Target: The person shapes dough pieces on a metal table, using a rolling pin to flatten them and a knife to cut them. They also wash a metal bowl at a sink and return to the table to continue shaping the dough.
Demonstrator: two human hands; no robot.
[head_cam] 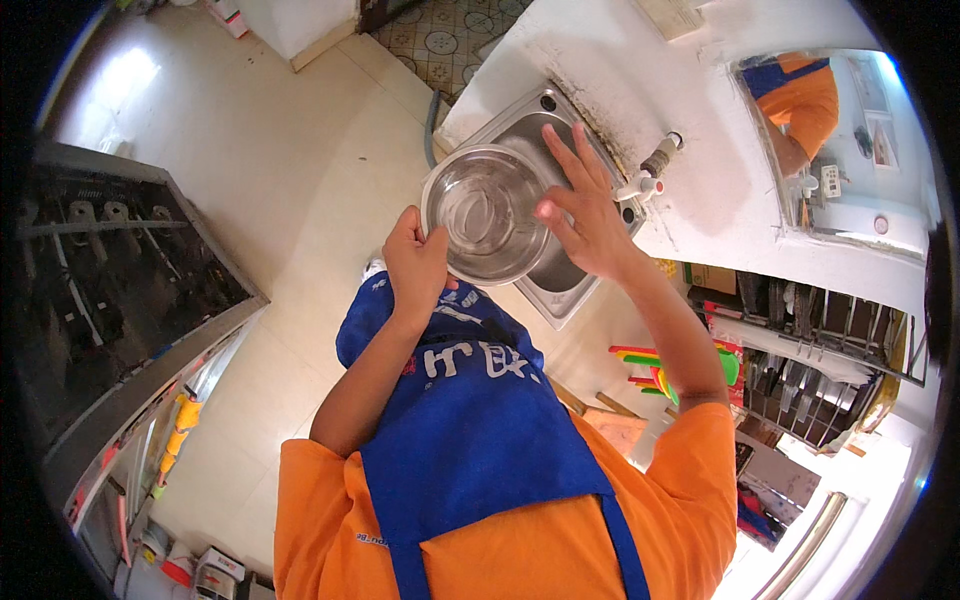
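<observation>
My left hand (420, 262) grips the near left rim of a round stainless steel bowl (487, 217), thumb over the edge. The bowl's inside faces up and looks shiny; whether liquid lies in it I cannot tell. Just right of the bowl, my right hand (581, 202) is raised with its fingers spread, holding nothing; its thumb overlaps the rim in this view, and I cannot tell whether it touches. Behind and below both is a steel sink (555, 289). A white plastic tap (641, 187) juts from the wall to the right of my right hand.
A grey hose (432, 127) runs down beside the sink. A mirror (855, 172) hangs on the wall at right. Below it, a wire rack (817, 300) holds utensils. Colourful plastic stools (637, 360) stand near my right arm. A dark glass-topped unit (112, 300) fills the left side.
</observation>
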